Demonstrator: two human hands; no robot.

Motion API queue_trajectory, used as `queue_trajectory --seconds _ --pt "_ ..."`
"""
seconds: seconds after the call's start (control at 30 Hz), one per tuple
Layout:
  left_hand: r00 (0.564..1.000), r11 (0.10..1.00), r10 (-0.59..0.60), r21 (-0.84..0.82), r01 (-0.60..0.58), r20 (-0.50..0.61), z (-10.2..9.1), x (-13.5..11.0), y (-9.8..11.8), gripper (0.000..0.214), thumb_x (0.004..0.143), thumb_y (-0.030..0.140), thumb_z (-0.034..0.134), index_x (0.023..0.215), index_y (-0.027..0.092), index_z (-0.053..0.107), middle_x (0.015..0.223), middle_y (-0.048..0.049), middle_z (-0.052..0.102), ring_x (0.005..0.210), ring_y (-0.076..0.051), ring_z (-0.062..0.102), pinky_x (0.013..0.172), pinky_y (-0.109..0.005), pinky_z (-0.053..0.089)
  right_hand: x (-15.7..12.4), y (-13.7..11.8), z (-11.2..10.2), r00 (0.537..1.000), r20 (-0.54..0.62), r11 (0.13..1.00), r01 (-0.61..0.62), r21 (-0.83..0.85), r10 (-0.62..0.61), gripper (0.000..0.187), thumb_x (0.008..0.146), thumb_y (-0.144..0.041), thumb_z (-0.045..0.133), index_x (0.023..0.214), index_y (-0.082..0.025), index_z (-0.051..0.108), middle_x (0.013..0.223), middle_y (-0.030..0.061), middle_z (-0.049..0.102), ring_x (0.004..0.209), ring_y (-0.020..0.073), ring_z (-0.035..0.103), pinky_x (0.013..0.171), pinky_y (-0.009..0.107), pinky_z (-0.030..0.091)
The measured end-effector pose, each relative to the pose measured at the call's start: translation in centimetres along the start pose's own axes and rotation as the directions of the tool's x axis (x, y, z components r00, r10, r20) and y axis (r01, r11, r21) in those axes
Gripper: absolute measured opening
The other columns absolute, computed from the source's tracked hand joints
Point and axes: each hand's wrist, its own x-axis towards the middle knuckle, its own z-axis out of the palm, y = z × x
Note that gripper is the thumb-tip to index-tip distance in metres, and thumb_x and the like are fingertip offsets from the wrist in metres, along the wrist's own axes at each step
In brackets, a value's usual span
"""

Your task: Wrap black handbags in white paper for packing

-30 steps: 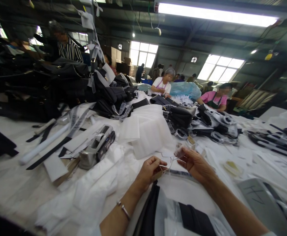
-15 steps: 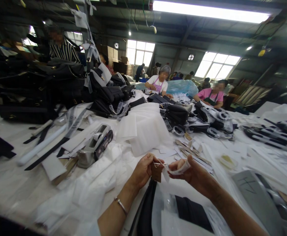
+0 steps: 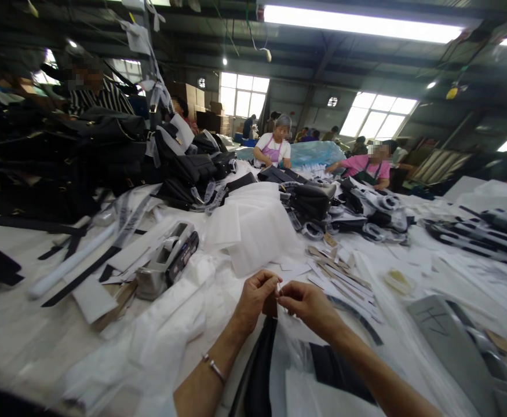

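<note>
My left hand (image 3: 255, 298) is closed in a pinch, with a small brown hang tag (image 3: 270, 307) hanging below its fingers. My right hand (image 3: 307, 304) pinches the thin white tag string (image 3: 279, 285) right beside it, and the fingertips of both hands almost touch. Beneath the hands lies a black bag (image 3: 259, 362), partly covered by clear plastic and white wrapping (image 3: 318, 397). My forearms hide part of it.
A grey tape dispenser (image 3: 166, 260) stands to the left. Ahead is a stack of white foam sheets (image 3: 257, 226), with black bags (image 3: 309, 200) behind. Cardboard strips (image 3: 340, 272) lie on the right, near a grey panel (image 3: 457, 353). Co-workers (image 3: 273, 145) are across the table.
My right hand has moved left, up against my left hand, and its fingers have closed on the string. The white slip it held earlier is no longer visible in it.
</note>
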Motion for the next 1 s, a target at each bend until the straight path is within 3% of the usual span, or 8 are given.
queue_trajectory --seconds 0.17,0.33,0.47,0.53,0.6,0.7,0.87,1.0 --pt "0.999 1.0 0.004 0.016 -0.003 -0.034 -0.2 0.1 0.2 0.037 0.08 0.05 0.072 0.089 0.015 0.066 0.057 0.0053 0.052 0.049 -0.006 0.043 0.05 -0.018 0.033 0.1 -0.6 -0.9 0.988 -0.151 0.998 0.034 -0.053 -0.042 0.018 0.076 -0.038 0.064 0.076 -0.02 0.068 0.064 -0.0005 0.066 0.058 0.0163 0.06 0.056 0.028 0.046" --pt "0.998 0.999 -0.034 0.022 0.033 0.044 -0.2 0.2 0.2 0.041 0.077 0.05 0.075 0.094 0.015 0.064 0.054 0.0058 0.051 0.045 -0.006 0.04 0.046 -0.018 0.029 -0.6 -3.0 -3.0 0.889 -0.433 0.977 0.199 0.072 -0.149 0.034 0.078 -0.052 0.069 0.083 -0.019 0.066 0.074 0.0036 0.07 0.068 0.0185 0.064 0.066 0.03 0.049" --pt "0.996 0.996 0.027 0.085 -0.034 0.08 -0.3 0.2 0.1 0.047 0.074 0.053 0.078 0.103 0.018 0.066 0.089 -0.0044 0.068 0.077 -0.015 0.062 0.067 -0.024 0.046 -1.1 -3.8 -2.3 0.941 -0.324 0.965 0.172 0.2 -0.1 0.04 0.075 -0.056 0.074 0.082 -0.018 0.065 0.073 0.0038 0.07 0.062 0.0165 0.062 0.054 0.026 0.042" --pt "0.984 0.978 0.114 0.161 -0.136 0.137 -0.3 0.1 0.3 0.05 0.075 0.054 0.077 0.111 0.02 0.068 0.119 -0.008 0.065 0.111 -0.023 0.059 0.091 -0.029 0.045 -1.2 -3.6 -1.4 0.963 -0.243 0.966 0.167 0.198 -0.117 0.037 0.076 -0.054 0.074 0.079 -0.018 0.065 0.071 0.0019 0.068 0.06 0.0154 0.061 0.052 0.025 0.041" --pt "0.962 0.965 0.148 0.177 -0.191 0.228 -0.1 -0.2 0.6 0.051 0.078 0.052 0.077 0.118 0.021 0.067 0.129 -0.0078 0.061 0.125 -0.026 0.051 0.103 -0.034 0.039 -1.3 -3.4 -0.6 0.967 -0.209 0.967 0.183 0.175 -0.145 0.032 0.079 -0.05 0.072 0.078 -0.019 0.066 0.068 0.0002 0.066 0.06 0.0144 0.059 0.052 0.025 0.04" --pt "0.946 0.983 0.108 0.107 -0.147 0.306 0.4 -0.7 0.9 0.04 0.081 0.046 0.075 0.109 0.017 0.068 0.104 -0.0066 0.068 0.102 -0.023 0.06 0.092 -0.032 0.045 -1.3 -3.6 -0.4 0.966 -0.195 0.968 0.203 0.149 -0.173 0.03 0.081 -0.049 0.07 0.077 -0.02 0.066 0.068 -0.0003 0.066 0.059 0.0141 0.057 0.055 0.026 0.042" --pt "0.957 0.988 0.031 0.136 -0.073 0.287 1.0 -1.1 1.3 0.035 0.088 0.048 0.066 0.086 0.013 0.067 0.08 -0.0047 0.066 0.07 -0.014 0.056 0.074 -0.027 0.045 -1.5 -4.5 -2.7 0.952 -0.271 0.989 0.148 0.002 -0.142 0.044 0.081 -0.063 0.064 0.076 -0.019 0.07 0.071 0.0025 0.067 0.071 0.0192 0.06 0.072 0.033 0.047" --pt "0.929 0.966 0.051 0.218 -0.139 0.366 1.2 -1.5 1.8 0.036 0.089 0.049 0.064 0.086 0.014 0.071 0.085 -0.0065 0.067 0.083 -0.018 0.059 0.084 -0.03 0.043 -2.6 -5.2 -3.7 0.984 -0.178 0.938 0.078 0.337 -0.018 0.056 0.077 -0.071 0.065 0.096 -0.019 0.076 0.09 0.0077 0.072 0.096 0.0245 0.063 0.094 0.038 0.045"
